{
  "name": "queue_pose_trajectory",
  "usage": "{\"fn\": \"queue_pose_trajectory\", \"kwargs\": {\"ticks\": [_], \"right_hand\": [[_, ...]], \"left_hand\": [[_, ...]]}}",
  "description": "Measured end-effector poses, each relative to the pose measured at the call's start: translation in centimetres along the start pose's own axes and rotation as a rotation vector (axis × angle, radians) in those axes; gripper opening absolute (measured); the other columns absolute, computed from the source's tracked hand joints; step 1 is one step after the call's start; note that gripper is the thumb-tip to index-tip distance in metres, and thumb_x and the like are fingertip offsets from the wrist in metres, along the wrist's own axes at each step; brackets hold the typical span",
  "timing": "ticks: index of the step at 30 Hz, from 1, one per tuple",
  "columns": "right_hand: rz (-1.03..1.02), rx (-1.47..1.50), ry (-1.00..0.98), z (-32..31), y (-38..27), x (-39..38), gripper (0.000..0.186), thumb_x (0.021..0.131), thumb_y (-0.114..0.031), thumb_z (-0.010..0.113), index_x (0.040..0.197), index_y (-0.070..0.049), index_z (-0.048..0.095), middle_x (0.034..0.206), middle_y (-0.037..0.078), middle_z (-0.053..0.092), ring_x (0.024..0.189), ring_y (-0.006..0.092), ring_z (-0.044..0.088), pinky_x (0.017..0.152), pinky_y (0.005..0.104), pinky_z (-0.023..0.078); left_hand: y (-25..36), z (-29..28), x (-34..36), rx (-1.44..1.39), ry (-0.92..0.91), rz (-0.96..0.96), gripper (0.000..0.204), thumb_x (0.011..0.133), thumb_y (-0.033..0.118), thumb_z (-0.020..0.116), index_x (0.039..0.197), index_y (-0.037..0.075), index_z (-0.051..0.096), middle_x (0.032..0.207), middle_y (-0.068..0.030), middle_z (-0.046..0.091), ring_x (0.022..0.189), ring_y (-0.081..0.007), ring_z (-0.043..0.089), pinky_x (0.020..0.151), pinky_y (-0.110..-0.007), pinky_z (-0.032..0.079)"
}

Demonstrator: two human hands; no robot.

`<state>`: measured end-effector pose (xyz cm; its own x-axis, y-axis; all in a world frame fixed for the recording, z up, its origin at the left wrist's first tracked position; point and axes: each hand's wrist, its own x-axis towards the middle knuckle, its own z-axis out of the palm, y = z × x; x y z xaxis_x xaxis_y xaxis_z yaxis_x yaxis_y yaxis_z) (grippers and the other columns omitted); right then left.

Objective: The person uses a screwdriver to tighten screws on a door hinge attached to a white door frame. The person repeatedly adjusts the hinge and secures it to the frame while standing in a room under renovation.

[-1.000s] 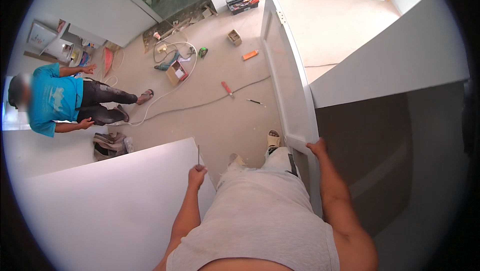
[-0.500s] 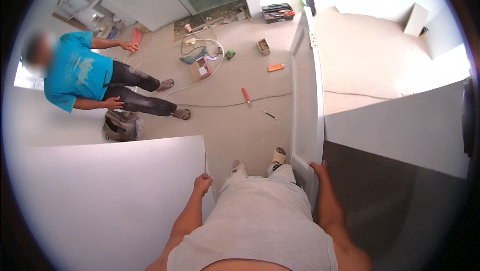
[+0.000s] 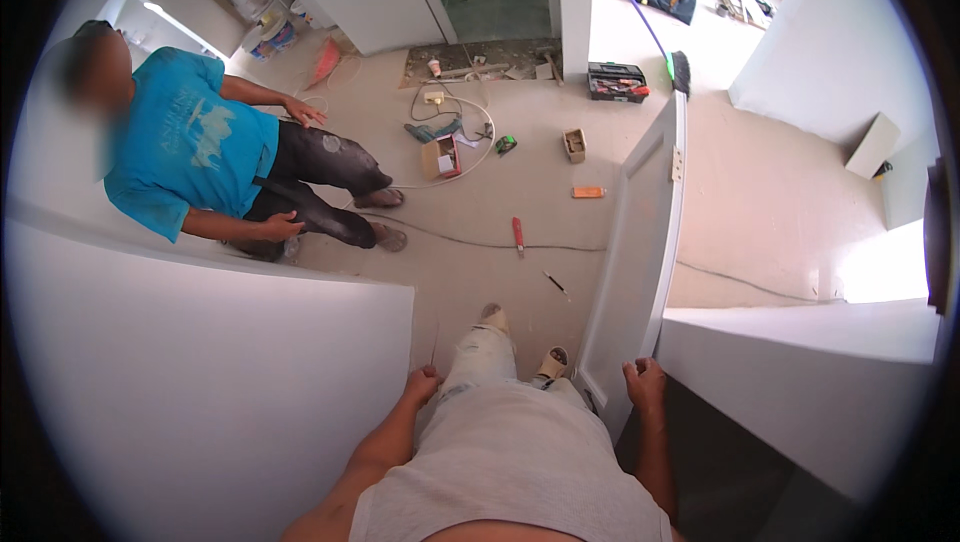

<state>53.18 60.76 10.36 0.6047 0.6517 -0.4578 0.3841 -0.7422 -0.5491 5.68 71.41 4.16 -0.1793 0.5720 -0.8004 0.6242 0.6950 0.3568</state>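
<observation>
A white panelled door (image 3: pixel 632 242) stands on edge at my right, with a hinge plate on its narrow side. My right hand (image 3: pixel 645 382) is at the near part of that edge, fingers curled against it. At the corner of a white wall (image 3: pixel 210 362), my left hand (image 3: pixel 424 382) is closed beside my hip. A thin line rises from near its fingers; what it holds, if anything, is too small to make out. On the floor ahead lie a red-handled tool (image 3: pixel 518 237) and a thin dark pen-like stick (image 3: pixel 556 285).
A person in a blue shirt (image 3: pixel 195 132) stands at the left. A cable (image 3: pixel 470 239) crosses the floor. Farther off are a cardboard box (image 3: pixel 438 157), an orange box (image 3: pixel 588 192), a toolbox (image 3: pixel 617 82) and a broom (image 3: pixel 680 72). A white ledge (image 3: pixel 800 342) juts out at right.
My view has shifted, and the floor things appear farther right and lower. One foot has stepped forward. My right hand's fingers look more curled, and the door appears more slanted.
</observation>
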Motion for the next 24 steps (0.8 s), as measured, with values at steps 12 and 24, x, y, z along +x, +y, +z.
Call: {"fn": "queue_pose_trajectory", "kwargs": {"ticks": [12,24], "right_hand": [[-0.059,-0.054,-0.007,0.8,-8.8,10.6,0.036,0.081,-0.027,0.064,0.091,0.007,0.065,0.083,0.018,0.067,0.075,0.0269,0.065,0.068,0.0358,0.051],[0.649,0.579,-0.214,5.3,-12.9,13.8,0.033,0.086,-0.027,0.06,0.097,0.004,0.06,0.077,0.01,0.061,0.061,0.021,0.061,0.051,0.033,0.049]], "left_hand": [[9.7,-6.4,8.8,0.044,-0.099,-0.116,0.019,0.074,0.02,0.07,0.086,0.007,0.062,0.072,-0.004,0.059,0.054,-0.0158,0.053,0.045,-0.031,0.04],[31.0,-12.6,21.7,-0.108,-0.072,0.204,0.02,0.079,0.025,0.068,0.081,0.011,0.055,0.065,0.0018,0.051,0.053,-0.0098,0.045,0.044,-0.029,0.035]]}}
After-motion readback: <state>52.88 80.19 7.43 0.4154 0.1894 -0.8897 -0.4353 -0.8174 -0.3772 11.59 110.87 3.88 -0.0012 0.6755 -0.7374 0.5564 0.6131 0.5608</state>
